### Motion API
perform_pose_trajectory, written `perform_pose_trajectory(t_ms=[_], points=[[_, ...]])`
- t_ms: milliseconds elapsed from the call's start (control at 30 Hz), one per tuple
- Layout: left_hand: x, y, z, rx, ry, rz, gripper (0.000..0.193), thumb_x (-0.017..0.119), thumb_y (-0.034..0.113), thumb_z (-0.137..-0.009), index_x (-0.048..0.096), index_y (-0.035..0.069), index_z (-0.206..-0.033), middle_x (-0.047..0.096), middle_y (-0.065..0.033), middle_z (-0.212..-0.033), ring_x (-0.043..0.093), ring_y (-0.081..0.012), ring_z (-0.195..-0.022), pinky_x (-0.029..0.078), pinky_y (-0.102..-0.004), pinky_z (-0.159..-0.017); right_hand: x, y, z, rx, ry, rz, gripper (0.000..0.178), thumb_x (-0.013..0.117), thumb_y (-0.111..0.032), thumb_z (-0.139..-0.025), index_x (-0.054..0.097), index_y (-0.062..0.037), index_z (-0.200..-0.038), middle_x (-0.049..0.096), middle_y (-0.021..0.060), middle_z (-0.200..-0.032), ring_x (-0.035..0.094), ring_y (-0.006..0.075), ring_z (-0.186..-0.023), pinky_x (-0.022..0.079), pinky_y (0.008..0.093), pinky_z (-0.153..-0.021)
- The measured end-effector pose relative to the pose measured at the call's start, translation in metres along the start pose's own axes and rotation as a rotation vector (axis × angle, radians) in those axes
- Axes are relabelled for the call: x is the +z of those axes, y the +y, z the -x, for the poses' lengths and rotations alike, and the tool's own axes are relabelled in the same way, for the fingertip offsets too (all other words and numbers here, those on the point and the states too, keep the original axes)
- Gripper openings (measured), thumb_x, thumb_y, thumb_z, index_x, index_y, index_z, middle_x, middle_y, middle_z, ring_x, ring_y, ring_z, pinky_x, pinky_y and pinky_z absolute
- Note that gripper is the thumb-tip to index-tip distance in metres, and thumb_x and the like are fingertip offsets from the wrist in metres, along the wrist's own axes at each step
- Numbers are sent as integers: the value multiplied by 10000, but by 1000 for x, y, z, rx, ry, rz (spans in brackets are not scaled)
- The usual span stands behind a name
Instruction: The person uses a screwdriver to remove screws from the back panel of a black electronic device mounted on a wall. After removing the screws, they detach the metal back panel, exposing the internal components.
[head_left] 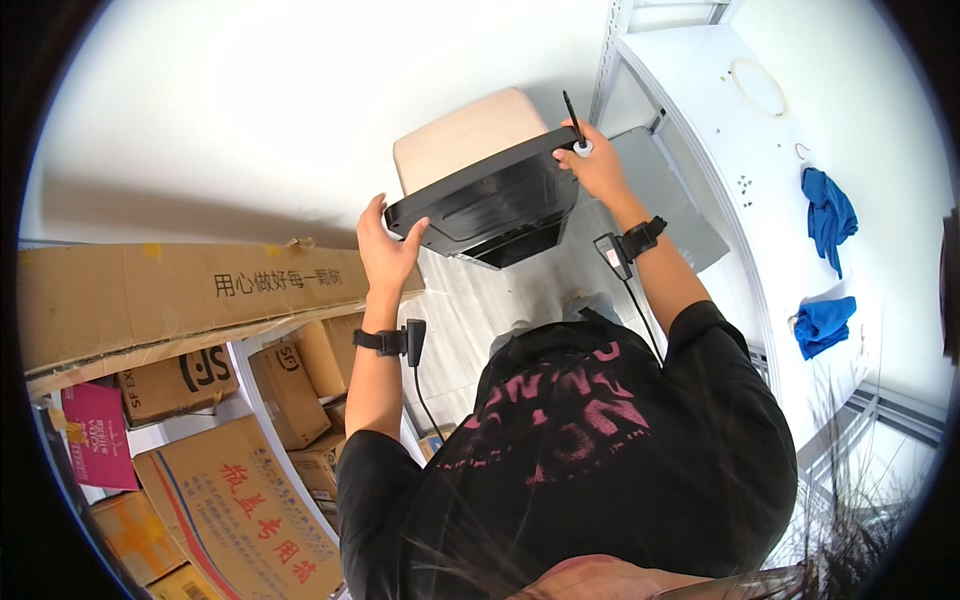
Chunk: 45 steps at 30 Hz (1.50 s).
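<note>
A wide, flat black panel (490, 195) with a raised rim is tilted in front of me. My left hand (388, 245) grips its left end, thumb on the near face and fingers behind the edge. At the upper right corner, my right hand (592, 165) is closed on the panel. A thin black rod (572, 112) with a white rounded part at its base sticks up from that same hand; I cannot tell its kind. Under the panel shows a dark, box-like body (520, 243), partly hidden. Just behind the panel is a beige padded block (470, 135).
To the left, a long cardboard box (180, 295) lies above shelves holding several cartons (240, 510). A white table (700, 110) runs along the right, bearing two blue cloths (828, 212), small dark parts (744, 188) and a pale ring (758, 88). A grey panel (665, 200) stands between.
</note>
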<state>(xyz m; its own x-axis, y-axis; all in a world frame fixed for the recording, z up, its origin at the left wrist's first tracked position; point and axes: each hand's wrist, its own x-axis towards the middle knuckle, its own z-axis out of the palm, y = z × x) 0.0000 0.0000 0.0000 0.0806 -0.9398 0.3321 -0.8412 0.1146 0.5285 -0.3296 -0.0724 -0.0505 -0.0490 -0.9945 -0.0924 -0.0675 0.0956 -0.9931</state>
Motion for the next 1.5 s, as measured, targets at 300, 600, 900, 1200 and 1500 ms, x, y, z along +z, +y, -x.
perform_pose_trajectory(t_ms=[300, 600, 900, 1200, 1500], points=[[17, 34, -24, 311, -35, -142, 295, 771, 233, -689, 618, 86, -893, 557, -70, -900, 515, -283, -842, 406, -389, -748, 6, -5, 10, -95, 23, 1, 473, 724, -69, -783, 545, -53, -1221, 589, 65, -1075, 647, 126, -736, 520, 246, -663], [24, 35, -23, 350, 30, -166, 280, 765, 233, -698, 609, 95, -885, 554, -63, -891, 503, -279, -846, 397, -396, -741, 2, -8, 11, -85, 48, 45, 488, 716, -108, -800, 536, -106, -1254, 596, 29, -1048, 637, 118, -699, 485, 245, -639], [19, 41, -18, 311, 17, -108, 277, 768, 204, -690, 619, 87, -891, 568, -77, -878, 510, -293, -835, 414, -395, -745, -6, -10, 20, -40, 25, 6, 564, 703, -154, -822, 456, -73, -1322, 592, 74, -1109, 606, 123, -616, 509, 253, -561], [14, 36, -20, 360, -20, -119, 325, 762, 212, -678, 608, 100, -942, 549, -79, -921, 505, -289, -877, 398, -412, -767, -36, 11, 61, 123, 259, -246, 507, 631, -242, -881, 380, 1, -1249, 595, 106, -827, 611, 166, -610, 503, 286, -555], [17, 44, -29, 415, -20, -151, 352, 748, 254, -696, 621, 80, -974, 588, -121, -975, 540, -330, -923, 434, -431, -786, -81, 45, 142, 336, 347, -358, 467, 532, -14, -820, 323, -15, -1237, 544, 96, -802, 578, 213, -645, 530, 344, -638]])
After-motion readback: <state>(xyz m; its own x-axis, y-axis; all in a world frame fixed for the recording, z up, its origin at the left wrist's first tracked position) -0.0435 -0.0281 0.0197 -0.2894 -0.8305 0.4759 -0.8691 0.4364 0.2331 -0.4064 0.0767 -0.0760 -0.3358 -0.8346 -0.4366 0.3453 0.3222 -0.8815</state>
